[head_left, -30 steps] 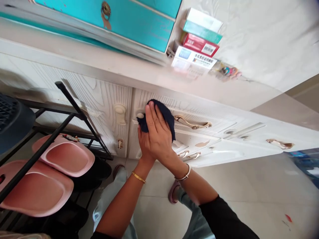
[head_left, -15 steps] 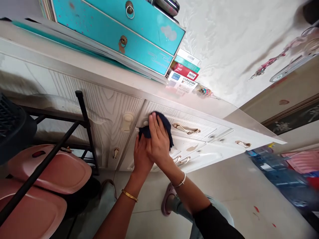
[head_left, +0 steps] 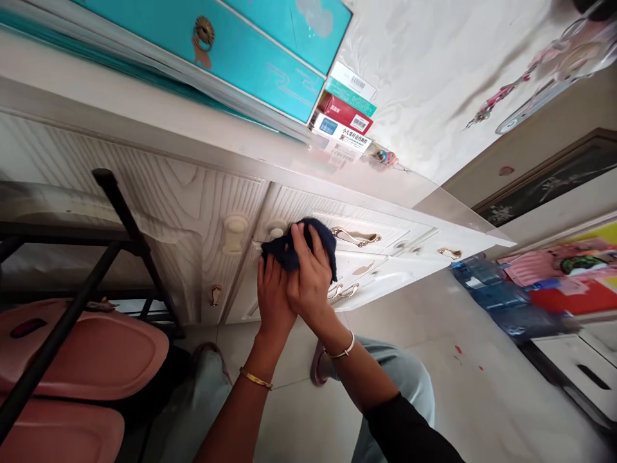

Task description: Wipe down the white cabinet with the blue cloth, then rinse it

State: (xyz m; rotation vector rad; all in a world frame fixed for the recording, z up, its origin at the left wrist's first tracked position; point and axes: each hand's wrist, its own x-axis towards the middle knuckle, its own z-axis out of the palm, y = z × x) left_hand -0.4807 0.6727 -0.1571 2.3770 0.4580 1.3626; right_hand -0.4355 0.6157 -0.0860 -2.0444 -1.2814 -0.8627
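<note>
A dark blue cloth lies bunched against the front of a white wood-grained cabinet, just left of a gold drawer handle. My right hand presses the cloth on the drawer front, its fingers extended over the fabric. Beside it and touching it, my left hand grips the cloth's lower left edge with its fingertips. A pale round knob-like piece sits close to the cloth's left corner. The drawer surface under the cloth is hidden.
On the cabinet top stand a turquoise drawer box and stacked medicine boxes. A black metal rack with pink plastic seats is close on the left. Large blue water bottles stand at right on the floor.
My view has shifted, so the cabinet and box appear further left and higher. My right hand and the cloth have moved slightly right, towards the gold handle, with the cloth's folds changed.
</note>
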